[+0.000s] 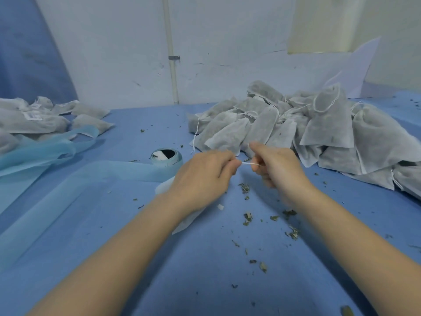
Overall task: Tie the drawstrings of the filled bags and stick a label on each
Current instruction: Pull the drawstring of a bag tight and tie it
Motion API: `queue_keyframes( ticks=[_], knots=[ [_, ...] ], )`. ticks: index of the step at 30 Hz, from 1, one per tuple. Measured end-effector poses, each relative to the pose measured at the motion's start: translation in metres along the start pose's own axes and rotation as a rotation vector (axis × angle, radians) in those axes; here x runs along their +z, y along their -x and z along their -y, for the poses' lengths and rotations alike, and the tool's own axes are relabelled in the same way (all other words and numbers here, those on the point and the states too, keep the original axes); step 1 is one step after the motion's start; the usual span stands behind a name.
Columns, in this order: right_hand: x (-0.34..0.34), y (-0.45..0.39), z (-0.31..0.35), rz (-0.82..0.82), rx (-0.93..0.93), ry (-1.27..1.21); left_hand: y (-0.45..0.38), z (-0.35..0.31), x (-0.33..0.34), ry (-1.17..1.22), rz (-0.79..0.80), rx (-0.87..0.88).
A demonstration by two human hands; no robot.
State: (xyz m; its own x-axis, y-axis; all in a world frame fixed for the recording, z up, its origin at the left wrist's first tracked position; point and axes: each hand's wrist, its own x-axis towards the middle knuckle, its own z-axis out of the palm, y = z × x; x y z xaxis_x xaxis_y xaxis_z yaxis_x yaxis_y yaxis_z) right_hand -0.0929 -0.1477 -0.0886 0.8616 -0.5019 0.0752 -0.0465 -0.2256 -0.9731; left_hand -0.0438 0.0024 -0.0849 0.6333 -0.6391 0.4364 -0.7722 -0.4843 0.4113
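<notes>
A thin white drawstring (pixel 247 164) runs taut between my two hands in the middle of the blue table. My left hand (pixel 202 179) pinches one end and my right hand (pixel 275 167) pinches the other. The white bag (pixel 182 221) it belongs to lies mostly hidden under my left wrist. A heap of several filled white bags (pixel 307 128) with loose strings lies at the right back. Several labelled bags (pixel 41 117) lie at the far left. A roll of label tape (pixel 166 158) stands just left of my left hand.
A long light-blue backing strip (pixel 75 179) trails from the roll across the left of the table. Dried leaf crumbs (pixel 247 218) are scattered near my forearms. A white wall with a pipe (pixel 172 53) stands behind the table.
</notes>
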Motion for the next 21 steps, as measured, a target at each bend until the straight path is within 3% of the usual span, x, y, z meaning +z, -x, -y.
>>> queue_keyframes(
  ticks=[4, 8, 15, 21],
  knots=[
    [0.007, 0.003, 0.002, 0.259, 0.284, -0.708, -0.003, -0.003, 0.006, 0.072, -0.082, -0.029],
    [0.012, 0.007, 0.003, 0.326, 0.305, -1.012, -0.002, -0.004, 0.008, 0.456, -0.152, -0.186],
    [0.023, 0.015, 0.004, 0.297, 0.217, -1.102, 0.002, -0.001, 0.011, 0.521, -0.321, -0.162],
    [0.028, 0.014, -0.001, 0.372, 0.134, -0.853, 0.007, 0.002, 0.018, 0.563, -0.376, -0.205]
  ],
)
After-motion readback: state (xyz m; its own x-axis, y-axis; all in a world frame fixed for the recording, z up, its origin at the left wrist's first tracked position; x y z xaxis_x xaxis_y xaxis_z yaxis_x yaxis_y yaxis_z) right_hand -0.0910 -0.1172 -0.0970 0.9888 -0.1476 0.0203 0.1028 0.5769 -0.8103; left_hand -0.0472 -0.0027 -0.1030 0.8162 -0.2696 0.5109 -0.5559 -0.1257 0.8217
